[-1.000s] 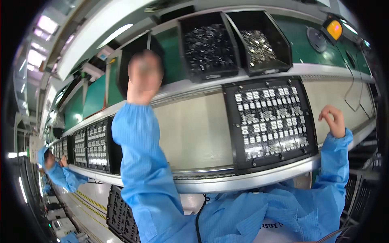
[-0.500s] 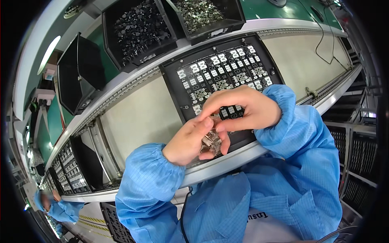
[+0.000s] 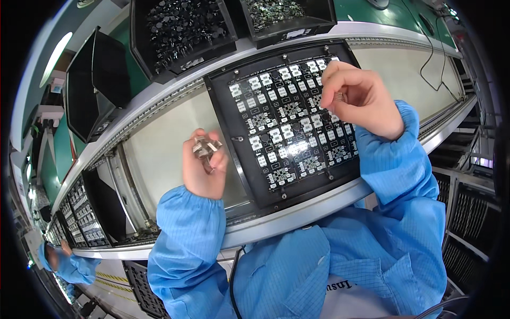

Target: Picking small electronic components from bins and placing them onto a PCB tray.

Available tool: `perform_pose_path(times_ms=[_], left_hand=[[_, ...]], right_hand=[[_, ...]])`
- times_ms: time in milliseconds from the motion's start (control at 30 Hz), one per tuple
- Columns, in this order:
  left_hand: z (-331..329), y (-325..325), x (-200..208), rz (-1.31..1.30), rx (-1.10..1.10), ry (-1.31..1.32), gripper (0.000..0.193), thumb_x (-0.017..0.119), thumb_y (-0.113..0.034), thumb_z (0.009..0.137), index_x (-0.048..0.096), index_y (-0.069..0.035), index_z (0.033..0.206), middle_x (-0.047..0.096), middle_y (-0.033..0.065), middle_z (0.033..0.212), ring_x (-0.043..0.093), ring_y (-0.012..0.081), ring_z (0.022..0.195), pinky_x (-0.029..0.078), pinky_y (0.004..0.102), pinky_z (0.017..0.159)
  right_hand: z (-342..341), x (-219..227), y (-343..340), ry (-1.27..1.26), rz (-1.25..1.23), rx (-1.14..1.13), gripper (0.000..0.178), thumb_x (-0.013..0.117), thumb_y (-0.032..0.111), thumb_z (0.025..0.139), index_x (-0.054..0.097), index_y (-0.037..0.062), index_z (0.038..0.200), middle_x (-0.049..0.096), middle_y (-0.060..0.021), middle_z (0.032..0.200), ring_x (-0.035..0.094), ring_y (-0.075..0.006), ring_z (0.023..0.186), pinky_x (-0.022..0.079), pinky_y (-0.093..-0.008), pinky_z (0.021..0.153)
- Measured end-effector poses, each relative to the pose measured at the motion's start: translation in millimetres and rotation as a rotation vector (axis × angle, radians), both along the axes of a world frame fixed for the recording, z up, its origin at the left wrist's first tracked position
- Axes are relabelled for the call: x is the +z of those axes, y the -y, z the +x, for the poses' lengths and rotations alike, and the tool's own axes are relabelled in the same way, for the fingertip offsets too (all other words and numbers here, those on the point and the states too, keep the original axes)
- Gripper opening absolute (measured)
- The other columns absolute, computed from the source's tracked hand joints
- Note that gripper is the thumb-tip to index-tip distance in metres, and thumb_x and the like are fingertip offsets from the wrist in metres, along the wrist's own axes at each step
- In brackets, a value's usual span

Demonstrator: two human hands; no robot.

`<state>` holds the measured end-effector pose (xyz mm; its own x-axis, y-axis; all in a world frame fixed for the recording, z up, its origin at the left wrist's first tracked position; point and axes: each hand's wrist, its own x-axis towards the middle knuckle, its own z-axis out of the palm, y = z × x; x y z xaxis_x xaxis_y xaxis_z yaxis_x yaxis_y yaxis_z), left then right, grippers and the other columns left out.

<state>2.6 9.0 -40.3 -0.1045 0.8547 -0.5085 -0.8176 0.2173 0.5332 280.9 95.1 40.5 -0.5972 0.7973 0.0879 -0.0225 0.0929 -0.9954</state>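
My left hand [image 3: 203, 173] is closed around a bunch of small silvery metal-legged components [image 3: 206, 147], left of the black fixture [image 3: 226, 135]. In that fixture lies a circuit board panel [image 3: 289, 149] with rows of white rectangular parts, clusters of small metal pins and a few round black parts. Over the panel's upper right side, my right hand [image 3: 366, 101] pinches a small metal-legged component [image 3: 339, 97] between thumb and fingers. Its exact shape is partly hidden by the fingertips. The right hand also covers part of the panel.
Beyond the conveyor rail [image 3: 297, 216] stand a black bin of dark round parts [image 3: 183, 34], a bin of greenish-silver parts [image 3: 273, 15] and another black bin [image 3: 98, 80]. A co-worker in blue [image 3: 77, 267] is at far left, near more boards [image 3: 85, 210]. A cable [image 3: 425, 61] hangs at right.
My hands have come apart: the left moved left and up with its bunch, the right moved up and right over the panel with a small component. More of the panel now shows.
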Motion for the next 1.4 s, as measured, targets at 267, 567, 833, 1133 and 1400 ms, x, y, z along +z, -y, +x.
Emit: perform_pose_path(times_ms=[267,567,833,1133,1400], left_hand=[[21,-8,-21,0.074,-0.127,0.215,0.014,0.041,-0.022,0.093,0.051,-0.014,0.1,0.059,0.0065,0.091,0.038,0.01,0.046,0.029,0.023,0.041],[33,7,0,-0.06,-0.37,0.294,0.016,0.042,-0.022,0.094,0.047,-0.01,0.103,0.06,0.0125,0.092,0.039,0.0112,0.049,0.032,0.024,0.046],[15,24,-4,-0.085,-0.525,0.251,0.016,0.037,-0.02,0.094,0.046,-0.01,0.101,0.058,0.0103,0.091,0.04,0.0095,0.047,0.029,0.0221,0.041],[8,27,19,-0.191,-0.567,0.284,0.015,0.034,-0.013,0.092,0.047,-0.008,0.097,0.058,0.0145,0.088,0.04,0.0101,0.045,0.031,0.0216,0.04],[7,27,19,-0.2,-0.571,0.269,0.015,0.034,-0.013,0.093,0.047,-0.008,0.096,0.059,0.0141,0.086,0.04,0.0091,0.045,0.031,0.0212,0.04]], right_hand=[[-12,1,-23,0.129,0.06,0.159,0.018,0.071,-0.009,0.074,0.065,-0.002,0.089,0.052,-0.0065,0.098,0.054,-0.0092,0.078,0.049,-0.0206,0.07],[-39,-31,-63,0.317,0.082,0.15,0.027,0.057,-0.01,0.082,0.061,-0.0023,0.108,0.055,-0.0048,0.1,0.059,-0.0097,0.085,0.051,-0.022,0.071],[-56,-42,-71,0.532,0.496,0.137,0.023,0.061,-0.006,0.081,0.064,-0.0013,0.103,0.059,-0.0067,0.098,0.06,-0.0121,0.085,0.05,-0.0248,0.079],[-73,-42,-57,0.808,0.987,0.048,0.028,0.066,-0.003,0.072,0.066,0.0031,0.1,0.062,-0.0091,0.097,0.062,-0.0251,0.091,0.05,-0.0324,0.082],[-79,-48,-53,0.881,0.955,-0.018,0.038,0.066,-0.004,0.072,0.062,0.0037,0.108,0.063,-0.0108,0.1,0.063,-0.0246,0.094,0.051,-0.033,0.084]])
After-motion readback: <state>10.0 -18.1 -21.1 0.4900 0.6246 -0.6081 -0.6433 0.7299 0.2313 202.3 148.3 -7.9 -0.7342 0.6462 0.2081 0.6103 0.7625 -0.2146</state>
